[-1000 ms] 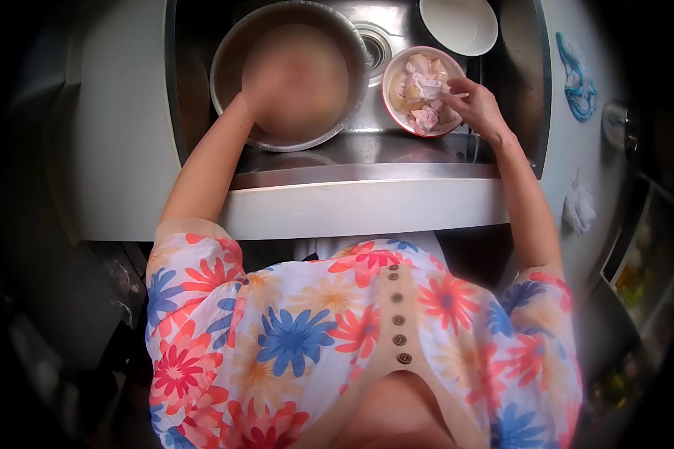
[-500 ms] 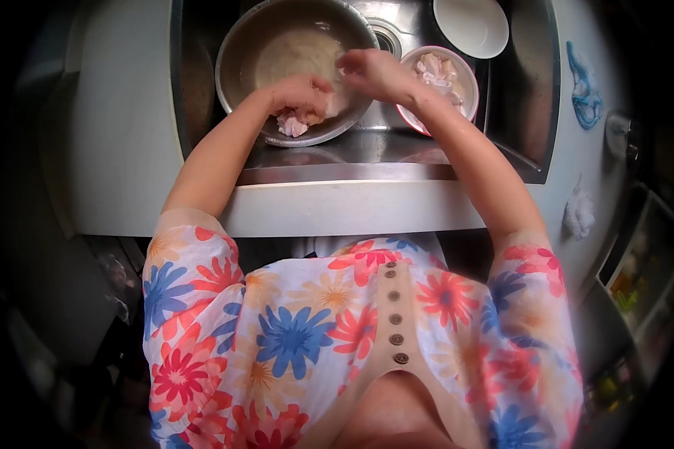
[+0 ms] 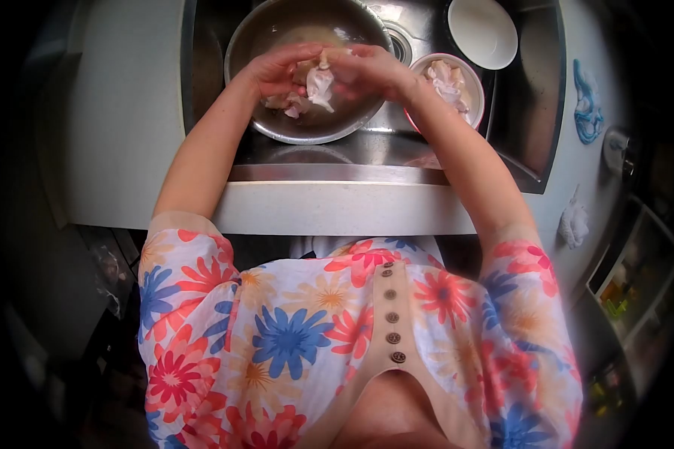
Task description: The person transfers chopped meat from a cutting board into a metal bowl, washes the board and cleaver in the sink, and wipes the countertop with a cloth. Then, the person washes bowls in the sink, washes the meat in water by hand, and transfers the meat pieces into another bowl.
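Observation:
Over the large metal basin (image 3: 307,137), both hands have their fingers closed around a pale raw chicken piece (image 3: 320,87), which hangs between them. My left hand (image 3: 278,69) grips it from the left side. From the right, my right hand (image 3: 372,69) holds it, with some fingertips hidden behind the meat. Below my left hand, more raw chicken (image 3: 290,106) shows against the basin's inside; whether that hand touches it I cannot tell. Cloudy water (image 3: 307,35) lies in the basin. Just right of it, a pink-rimmed bowl (image 3: 481,86) holds several raw chicken pieces (image 3: 449,81), partly behind my right forearm.
All vessels stand in a steel sink (image 3: 337,174) beside its drain (image 3: 399,46). A white bowl (image 3: 484,34) is at the back right. On the right counter lie a blue cloth (image 3: 587,101) and a white mesh scrubber (image 3: 574,223).
My hands have come together over the basin, and a chicken piece is now raised between them. My left hand has lifted away from the basin's near side. The view has shifted slightly.

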A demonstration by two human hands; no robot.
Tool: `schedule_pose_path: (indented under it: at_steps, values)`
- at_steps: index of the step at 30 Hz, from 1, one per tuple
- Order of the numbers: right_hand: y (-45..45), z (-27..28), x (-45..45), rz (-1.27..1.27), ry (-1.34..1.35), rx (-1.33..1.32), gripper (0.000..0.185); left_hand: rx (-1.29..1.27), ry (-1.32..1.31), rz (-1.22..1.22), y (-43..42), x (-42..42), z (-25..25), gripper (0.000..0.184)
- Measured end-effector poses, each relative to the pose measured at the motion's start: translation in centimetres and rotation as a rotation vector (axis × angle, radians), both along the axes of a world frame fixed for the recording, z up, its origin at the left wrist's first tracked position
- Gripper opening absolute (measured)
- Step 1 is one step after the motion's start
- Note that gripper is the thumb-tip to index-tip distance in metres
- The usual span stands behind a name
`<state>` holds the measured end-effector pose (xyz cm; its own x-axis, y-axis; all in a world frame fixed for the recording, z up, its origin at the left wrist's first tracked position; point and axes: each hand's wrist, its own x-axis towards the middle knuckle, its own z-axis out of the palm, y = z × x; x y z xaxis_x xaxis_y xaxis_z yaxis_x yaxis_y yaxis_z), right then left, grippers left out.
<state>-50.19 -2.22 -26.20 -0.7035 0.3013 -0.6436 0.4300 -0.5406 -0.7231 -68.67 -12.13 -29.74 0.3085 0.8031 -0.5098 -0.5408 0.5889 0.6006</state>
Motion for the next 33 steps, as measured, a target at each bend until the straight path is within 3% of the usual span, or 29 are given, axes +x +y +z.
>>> schedule_pose_path:
  at_steps: [4,10,14,15,18,21,23,24,27,28,30,31,32,33]
  values:
    - [0.7,0.0,0.1,-0.108,0.045,-0.108,0.04,0.071,0.014,0.101,1.2,1.5,0.7,0.041]
    - [1.9,1.4,1.7,-0.118,0.075,-0.113,0.044,0.059,0.115,0.224,2.3,2.1,1.1,0.047]
    - [4.0,3.5,5.2,-0.098,0.202,-0.084,0.038,0.16,0.082,0.148,4.5,5.4,4.7,0.049]
    - [4.8,4.1,6.9,-0.102,0.196,-0.035,0.039,0.181,0.09,0.153,4.9,7.2,6.5,0.05]
    - [5.8,5.5,11.0,-0.145,-0.07,0.22,0.046,0.205,0.282,0.031,6.6,11.2,5.6,0.055]
    - [6.1,3.7,14.2,-0.114,-0.315,0.473,0.05,0.296,0.364,-0.139,6.4,14.7,5.4,0.066]
    - [6.0,2.0,15.6,-0.006,-0.417,0.638,0.051,0.589,0.893,-0.296,6.3,15.8,4.2,0.068]
    - [5.8,2.0,15.5,0.026,-0.506,0.68,0.049,0.558,0.897,-0.405,6.4,15.7,4.4,0.065]
    - [5.8,2.5,14.2,0.153,-0.676,0.745,0.044,0.73,1.126,-0.259,5.5,15.3,2.2,0.06]
    - [5.9,2.7,13.8,0.2,-0.716,0.757,0.042,0.818,1.177,-0.132,5.0,14.5,1.5,0.051]
    - [6.6,1.7,13.4,0.319,-0.713,0.917,0.039,0.629,1.113,-0.148,4.2,11.5,4.3,0.043]
    - [7.0,1.0,13.3,0.379,-0.71,0.997,0.037,0.559,1.041,-0.018,3.9,9.9,3.4,0.035]
    - [7.0,0.3,13.3,0.382,-0.696,1.294,0.033,0.422,0.969,0.048,3.3,8.1,4.7,0.033]
    - [7.1,0.3,13.2,0.441,-0.736,1.315,0.035,0.434,1.019,0.077,2.9,5.6,3.2,0.031]
